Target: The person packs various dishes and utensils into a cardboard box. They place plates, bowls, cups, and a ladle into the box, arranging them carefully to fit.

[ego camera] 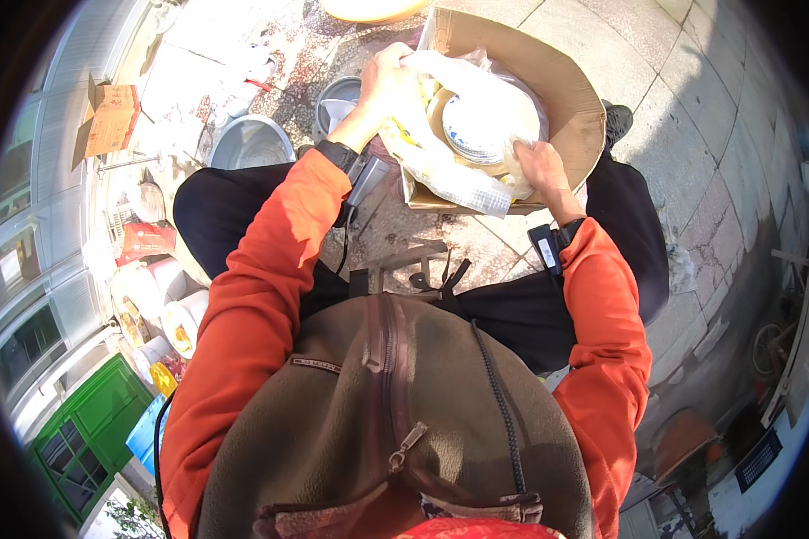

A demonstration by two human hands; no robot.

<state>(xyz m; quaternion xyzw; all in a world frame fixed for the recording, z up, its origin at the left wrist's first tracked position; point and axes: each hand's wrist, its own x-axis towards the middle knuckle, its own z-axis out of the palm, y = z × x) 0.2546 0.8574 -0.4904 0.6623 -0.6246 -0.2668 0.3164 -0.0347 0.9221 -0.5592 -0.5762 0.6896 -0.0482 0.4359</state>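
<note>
Before me on the paving stands an open cardboard box (570,101) holding a stack of white plates (489,128) with blue marks near the rim. A pale plastic bag (465,182) with some yellow print lies around the plates and hangs over the box's near side. My left hand (385,84) pinches the bag at the upper left of the box. At the near right, my right hand (541,165) grips another part of the same plastic beside the plates. Strong sunlight washes out detail on the plates and plastic.
Left of the box are a grey basin (253,143) and a smaller round vessel (337,98) with a white piece inside. A yellow basin (374,8) shows at the top edge. Farther left lie a small open carton (112,120) and a red packet (147,241). My knees flank the box.
</note>
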